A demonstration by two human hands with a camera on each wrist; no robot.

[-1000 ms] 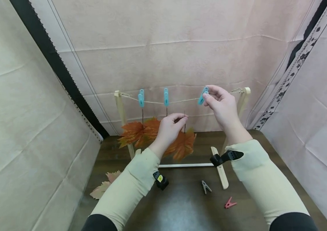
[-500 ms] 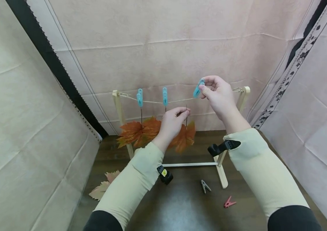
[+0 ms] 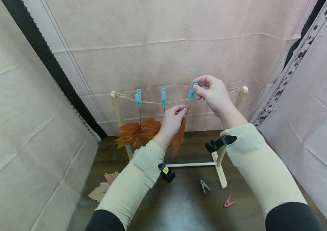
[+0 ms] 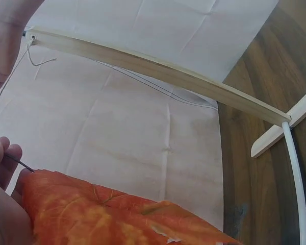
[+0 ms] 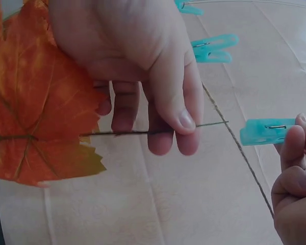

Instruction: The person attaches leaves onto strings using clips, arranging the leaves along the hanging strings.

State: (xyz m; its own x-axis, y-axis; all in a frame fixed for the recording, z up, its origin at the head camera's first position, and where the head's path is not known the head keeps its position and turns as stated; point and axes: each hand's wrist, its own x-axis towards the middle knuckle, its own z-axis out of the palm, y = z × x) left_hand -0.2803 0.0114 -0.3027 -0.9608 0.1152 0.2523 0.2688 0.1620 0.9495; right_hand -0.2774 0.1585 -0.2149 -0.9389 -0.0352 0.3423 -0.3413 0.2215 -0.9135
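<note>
My left hand pinches the thin dark stem of an orange artificial maple leaf, which hangs below the fingers. In the right wrist view the stem's tip overlaps the string. My right hand holds a light-blue clothespin between thumb and fingers, its nose right at the string and close to that tip. Further left on the string sit two more blue clothespins, one at the far left and one nearer. Orange leaves hang under them by their stems.
A wooden stand with a left post and right post carries the string; a white rod joins its feet. On the brown table lie a grey clothespin, a red clothespin and pale leaves. Fabric walls surround it.
My right hand has moved left along the string with the blue clothespin, which now stands more upright. The left hand has raised the leaf's stem to the string, and the leaf has turned edge-on.
</note>
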